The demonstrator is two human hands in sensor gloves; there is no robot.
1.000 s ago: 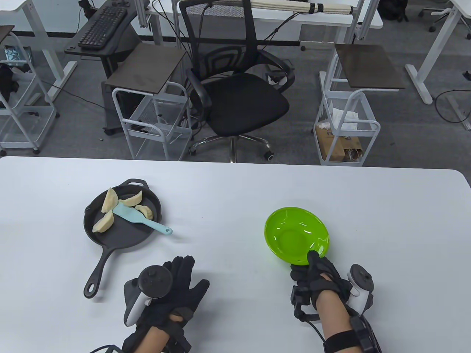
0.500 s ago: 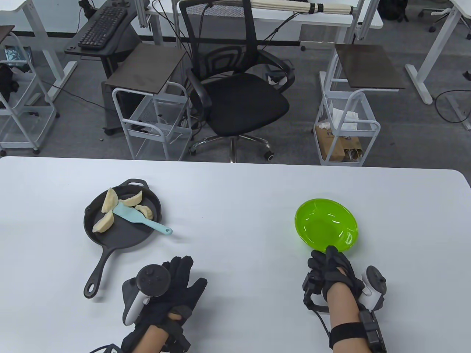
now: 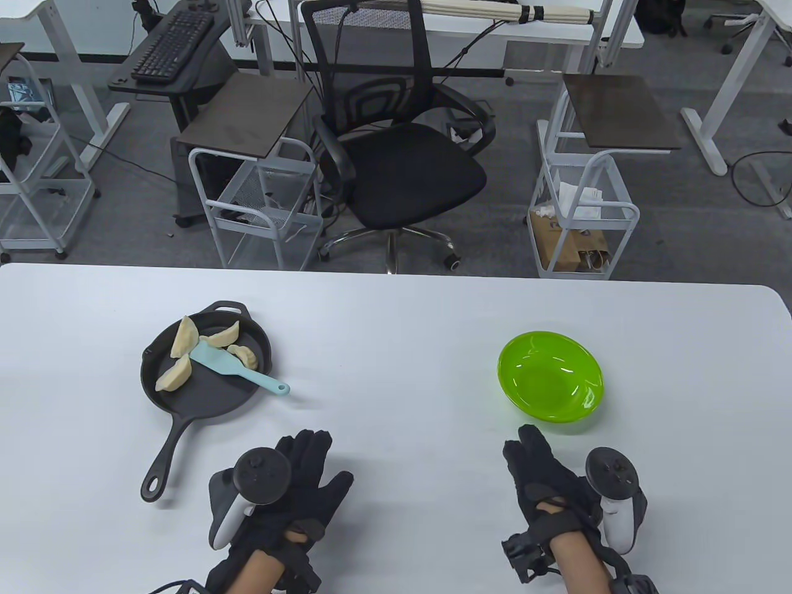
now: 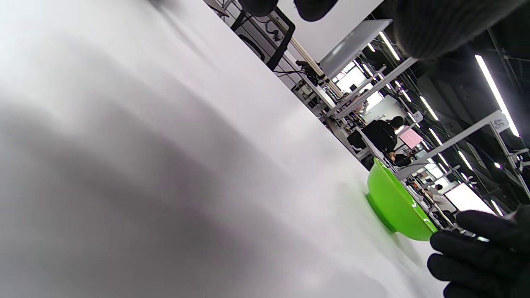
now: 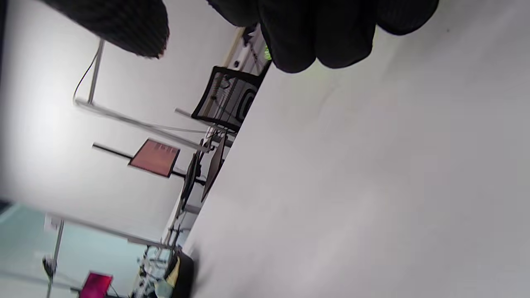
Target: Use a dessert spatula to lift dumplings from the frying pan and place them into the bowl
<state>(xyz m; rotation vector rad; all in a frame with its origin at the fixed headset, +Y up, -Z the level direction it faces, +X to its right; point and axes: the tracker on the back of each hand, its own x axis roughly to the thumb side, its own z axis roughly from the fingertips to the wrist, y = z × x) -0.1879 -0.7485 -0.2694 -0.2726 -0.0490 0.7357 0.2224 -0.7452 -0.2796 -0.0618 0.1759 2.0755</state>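
Note:
A black cast-iron frying pan (image 3: 204, 396) sits on the left of the white table, its handle pointing toward me. Several pale dumplings (image 3: 175, 374) lie in it. A light blue dessert spatula (image 3: 232, 366) rests among them, its handle sticking out over the pan's right rim. An empty green bowl (image 3: 550, 377) stands on the right and also shows in the left wrist view (image 4: 393, 205). My left hand (image 3: 309, 461) lies flat on the table below the pan, holding nothing. Just short of the bowl, my right hand (image 3: 532, 458) rests with straight fingers, apart from it.
The white table (image 3: 396, 322) reaches across the whole table view. Beyond its far edge stand a black office chair (image 3: 402, 161) and white wire carts (image 3: 581, 210). In the left wrist view, people sit at desks far behind the bowl.
My right hand slid the green bowl to the right, let go of it and drew back toward me. The left hand, pan and spatula have stayed put.

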